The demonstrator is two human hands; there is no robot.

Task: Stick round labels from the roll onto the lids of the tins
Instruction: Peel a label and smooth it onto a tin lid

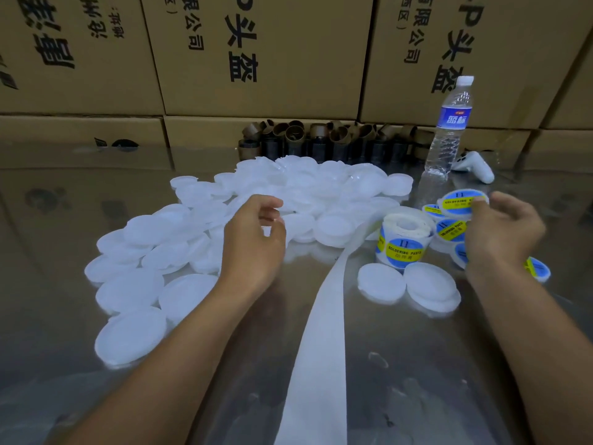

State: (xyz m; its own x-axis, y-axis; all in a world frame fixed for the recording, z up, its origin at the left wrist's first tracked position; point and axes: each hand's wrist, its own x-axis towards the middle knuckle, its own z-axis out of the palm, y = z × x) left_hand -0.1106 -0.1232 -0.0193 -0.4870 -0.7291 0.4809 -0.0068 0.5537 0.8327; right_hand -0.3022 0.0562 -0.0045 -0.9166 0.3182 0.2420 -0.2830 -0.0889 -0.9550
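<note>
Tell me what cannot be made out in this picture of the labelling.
1. Head view: the right hand, holding a blue-and-yellow labelled white lid, hides other labelled lids below.
2. Left hand: glare on plain white plastic lids hides whether it holds one.
3. White paper backing strip: cut off by bottom edge.
4. Round label roll: lowest print too small.
</note>
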